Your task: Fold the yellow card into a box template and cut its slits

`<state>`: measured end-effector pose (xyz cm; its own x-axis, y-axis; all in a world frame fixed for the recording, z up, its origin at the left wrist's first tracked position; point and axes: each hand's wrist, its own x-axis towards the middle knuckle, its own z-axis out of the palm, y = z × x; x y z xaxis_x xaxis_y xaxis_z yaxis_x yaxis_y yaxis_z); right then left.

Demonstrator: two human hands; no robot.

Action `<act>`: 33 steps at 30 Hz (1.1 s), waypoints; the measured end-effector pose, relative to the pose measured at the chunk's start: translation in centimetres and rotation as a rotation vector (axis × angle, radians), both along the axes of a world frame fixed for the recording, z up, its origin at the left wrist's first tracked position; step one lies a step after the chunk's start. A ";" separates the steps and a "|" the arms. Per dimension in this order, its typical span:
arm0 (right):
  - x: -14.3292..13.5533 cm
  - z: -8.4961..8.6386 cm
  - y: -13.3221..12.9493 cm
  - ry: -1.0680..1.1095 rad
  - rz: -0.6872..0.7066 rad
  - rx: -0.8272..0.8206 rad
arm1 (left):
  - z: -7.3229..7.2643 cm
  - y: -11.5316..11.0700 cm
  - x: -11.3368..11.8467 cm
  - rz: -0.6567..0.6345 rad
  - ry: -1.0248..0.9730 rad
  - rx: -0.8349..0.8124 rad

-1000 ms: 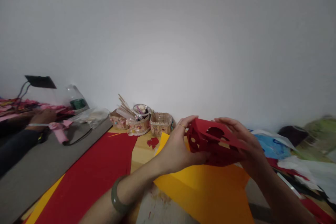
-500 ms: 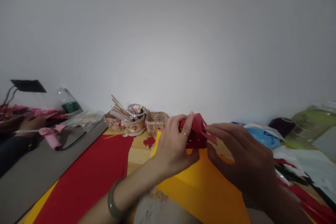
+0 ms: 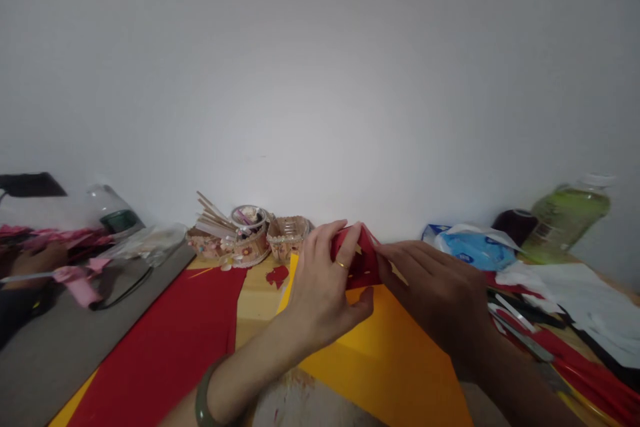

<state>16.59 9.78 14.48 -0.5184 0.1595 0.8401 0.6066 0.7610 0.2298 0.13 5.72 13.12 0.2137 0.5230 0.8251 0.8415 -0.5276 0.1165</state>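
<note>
The left hand (image 3: 323,290) and right hand (image 3: 437,290) hold folded red paper (image 3: 367,263). Along the bench's (image 3: 254,300) back edge, a basket (image 3: 254,248) holds sticks (image 3: 215,215); farther right, a bottle (image 3: 597,181) contains green liquid (image 3: 567,223).

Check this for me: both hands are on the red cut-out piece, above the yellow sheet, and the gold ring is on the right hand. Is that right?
Not quite: the gold ring is on the left hand, as the head view shows. Both hands are on the red cut-out piece, above the yellow sheet.
</note>
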 end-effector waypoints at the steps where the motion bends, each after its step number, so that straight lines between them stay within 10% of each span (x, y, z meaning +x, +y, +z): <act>1: 0.0 0.0 0.2 0.014 -0.008 0.009 | 0.1 -0.2 0.1 -0.016 -0.042 0.039; 25: -1.2 -0.5 0.1 0.132 0.150 -0.225 | 0.5 -0.2 0.2 -0.054 -0.560 -0.438; 33: -0.7 0.2 0.4 0.243 0.243 -0.865 | 1.4 -0.3 -0.1 -0.088 -0.633 -0.585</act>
